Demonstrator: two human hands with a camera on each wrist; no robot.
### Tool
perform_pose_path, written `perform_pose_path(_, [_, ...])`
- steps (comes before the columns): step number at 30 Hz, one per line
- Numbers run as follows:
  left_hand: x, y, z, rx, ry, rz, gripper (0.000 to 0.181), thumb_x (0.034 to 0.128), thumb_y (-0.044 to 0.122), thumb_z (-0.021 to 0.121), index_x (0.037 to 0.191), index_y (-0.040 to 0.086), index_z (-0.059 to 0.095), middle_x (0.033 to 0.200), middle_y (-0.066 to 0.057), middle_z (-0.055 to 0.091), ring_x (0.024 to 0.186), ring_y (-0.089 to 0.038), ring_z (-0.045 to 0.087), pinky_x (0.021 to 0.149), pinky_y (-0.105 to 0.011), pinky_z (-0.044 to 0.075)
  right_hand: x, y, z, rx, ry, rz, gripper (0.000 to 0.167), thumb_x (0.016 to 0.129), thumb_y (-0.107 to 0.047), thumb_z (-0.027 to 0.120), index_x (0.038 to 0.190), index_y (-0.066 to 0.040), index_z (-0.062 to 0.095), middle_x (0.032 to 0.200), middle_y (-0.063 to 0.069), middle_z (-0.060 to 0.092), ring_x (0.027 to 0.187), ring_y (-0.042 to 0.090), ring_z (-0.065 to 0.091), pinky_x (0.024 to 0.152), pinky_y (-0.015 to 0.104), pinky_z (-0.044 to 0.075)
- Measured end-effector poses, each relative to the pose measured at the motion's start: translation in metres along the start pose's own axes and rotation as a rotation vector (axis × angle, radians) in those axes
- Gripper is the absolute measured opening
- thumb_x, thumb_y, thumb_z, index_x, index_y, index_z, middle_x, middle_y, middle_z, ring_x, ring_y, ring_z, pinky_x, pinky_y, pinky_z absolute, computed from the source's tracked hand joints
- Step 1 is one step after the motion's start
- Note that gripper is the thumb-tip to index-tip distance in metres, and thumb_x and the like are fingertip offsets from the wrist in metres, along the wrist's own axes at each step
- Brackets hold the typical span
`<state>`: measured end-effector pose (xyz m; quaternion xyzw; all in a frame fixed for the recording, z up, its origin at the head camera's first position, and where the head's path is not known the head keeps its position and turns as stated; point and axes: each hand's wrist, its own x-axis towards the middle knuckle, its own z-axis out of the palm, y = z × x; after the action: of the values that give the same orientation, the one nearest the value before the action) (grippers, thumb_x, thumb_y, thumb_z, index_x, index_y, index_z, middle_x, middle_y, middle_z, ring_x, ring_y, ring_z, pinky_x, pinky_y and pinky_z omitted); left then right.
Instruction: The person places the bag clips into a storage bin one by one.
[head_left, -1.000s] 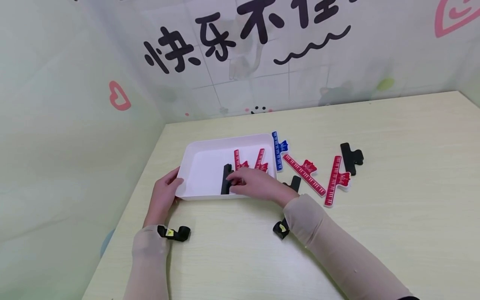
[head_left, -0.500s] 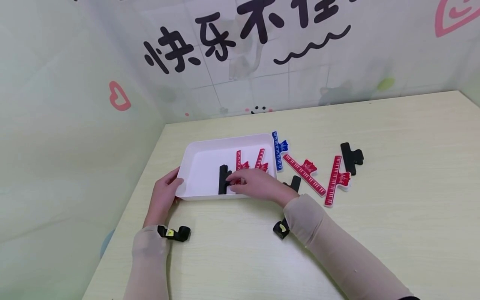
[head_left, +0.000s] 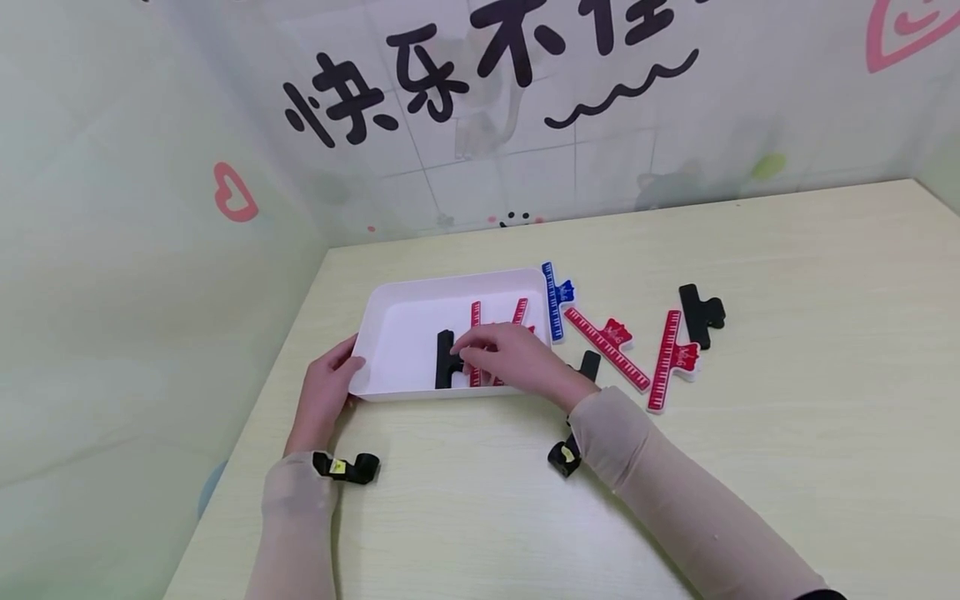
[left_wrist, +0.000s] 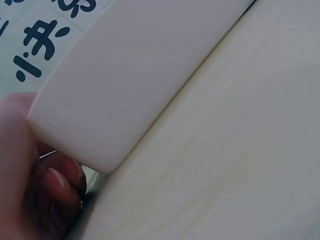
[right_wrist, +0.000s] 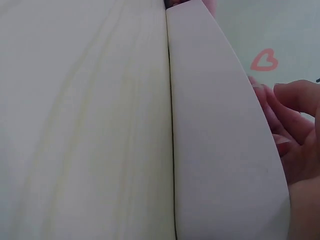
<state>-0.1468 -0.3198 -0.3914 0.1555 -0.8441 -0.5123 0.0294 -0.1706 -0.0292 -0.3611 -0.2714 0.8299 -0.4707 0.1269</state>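
Observation:
My left hand (head_left: 324, 387) grips the left end of a white tray (head_left: 401, 333), thumb over the rim and fingers outside; the left wrist view shows those fingers curled beside the tray wall (left_wrist: 125, 85). Inside the tray, a black clip (head_left: 444, 360) stands left of two red clips with piano-key bars (head_left: 476, 313), which are partly covered by my right hand (head_left: 510, 354). That hand hovers over the tray with loosely bent fingers just right of the black clip. In the right wrist view its thumb and fingers show nothing between them, beyond the tray wall (right_wrist: 220, 125).
Right of the tray lie a blue clip (head_left: 553, 302), a red clip (head_left: 609, 350), another red clip (head_left: 664, 360) and a black clip (head_left: 701, 317). One more black clip (head_left: 590, 365) is partly hidden by my right forearm. A printed cloth (head_left: 510, 183) hangs behind the table.
The black clip in the tray has shifted slightly left and settled. My right hand has let go of it and risen a little. My left hand stays on the tray.

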Motion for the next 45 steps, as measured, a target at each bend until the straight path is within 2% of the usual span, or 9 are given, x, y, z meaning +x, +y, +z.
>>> perform_pose_path(4, [0.0,0.0,0.001,0.002,0.0,0.003,0.044,0.0874,0.027,0.051,0.131,0.029,0.046,0.123,-0.001,0.05,0.051,-0.013,0.043,0.043,-0.024,0.04,0.0,0.0,-0.007,0.06,-0.003,-0.007,0.022,0.09,-0.033,0.05,0.103,-0.025,0.065,0.084,-0.004,0.063,0.065,0.016,0.051,0.062,0.031,0.043])
perform_pose_path(7, [0.001,0.0,0.001,0.002,0.0,0.001,0.044,0.0875,0.027,0.051,0.131,0.029,0.046,0.123,-0.001,0.05,0.051,-0.013,0.043,0.044,-0.024,0.039,-0.001,0.0,-0.015,0.095,0.002,0.001,0.023,0.09,-0.034,0.05,0.104,-0.022,0.065,0.076,0.0,0.061,0.059,0.021,0.049,0.056,0.032,0.041])
perform_pose_path(11, [0.001,0.0,0.001,0.003,0.0,-0.008,0.044,0.0874,0.026,0.052,0.131,0.029,0.046,0.124,-0.001,0.05,0.052,-0.013,0.043,0.044,-0.024,0.039,-0.001,0.003,-0.027,0.09,0.021,0.022,0.026,0.089,-0.038,0.051,0.103,-0.022,0.065,0.074,0.003,0.059,0.064,0.024,0.051,0.059,0.032,0.042])
perform_pose_path(16, [0.001,0.001,0.0,-0.002,0.001,-0.017,0.045,0.0871,0.026,0.052,0.131,0.029,0.046,0.124,0.0,0.05,0.053,-0.014,0.044,0.045,-0.024,0.039,-0.004,0.008,-0.047,0.08,0.056,0.069,0.029,0.088,-0.041,0.051,0.103,-0.02,0.064,0.081,0.009,0.058,0.068,0.024,0.052,0.061,0.032,0.043])
perform_pose_path(23, [0.0,0.0,0.0,0.014,-0.005,-0.012,0.045,0.0869,0.026,0.052,0.132,0.029,0.045,0.124,-0.001,0.05,0.052,-0.014,0.043,0.044,-0.024,0.039,-0.012,0.02,-0.082,0.102,0.139,0.189,0.028,0.088,-0.041,0.05,0.107,-0.022,0.061,0.087,0.009,0.058,0.078,0.032,0.051,0.067,0.037,0.044])
perform_pose_path(28, [0.001,0.0,0.0,0.022,-0.004,-0.015,0.045,0.0868,0.026,0.052,0.132,0.029,0.045,0.123,0.0,0.05,0.052,-0.013,0.044,0.045,-0.025,0.04,-0.018,0.03,-0.099,0.042,0.12,0.259,0.034,0.087,-0.044,0.05,0.113,-0.022,0.058,0.095,0.007,0.058,0.085,0.027,0.052,0.073,0.037,0.045])
perform_pose_path(36, [0.001,0.0,0.0,0.018,-0.001,-0.025,0.045,0.087,0.027,0.052,0.131,0.03,0.045,0.123,-0.001,0.05,0.051,-0.013,0.043,0.044,-0.024,0.039,-0.024,0.048,-0.114,-0.096,0.081,0.317,0.038,0.089,-0.04,0.049,0.12,-0.018,0.053,0.094,0.009,0.057,0.075,0.025,0.054,0.058,0.033,0.044])
perform_pose_path(40, [0.0,-0.001,0.0,0.01,-0.002,-0.02,0.045,0.087,0.026,0.052,0.131,0.029,0.046,0.122,-0.001,0.051,0.051,-0.013,0.043,0.044,-0.024,0.039,-0.029,0.052,-0.121,-0.145,0.071,0.342,0.039,0.089,-0.041,0.047,0.12,-0.017,0.053,0.099,0.01,0.056,0.079,0.025,0.051,0.062,0.032,0.045])
perform_pose_path(45, [0.001,-0.001,0.0,0.014,-0.003,-0.011,0.045,0.0872,0.026,0.051,0.131,0.029,0.045,0.122,-0.001,0.051,0.052,-0.013,0.043,0.043,-0.024,0.039,-0.034,0.056,-0.13,-0.228,0.062,0.381,0.039,0.089,-0.041,0.047,0.118,-0.015,0.054,0.095,0.011,0.055,0.076,0.024,0.05,0.062,0.031,0.044])
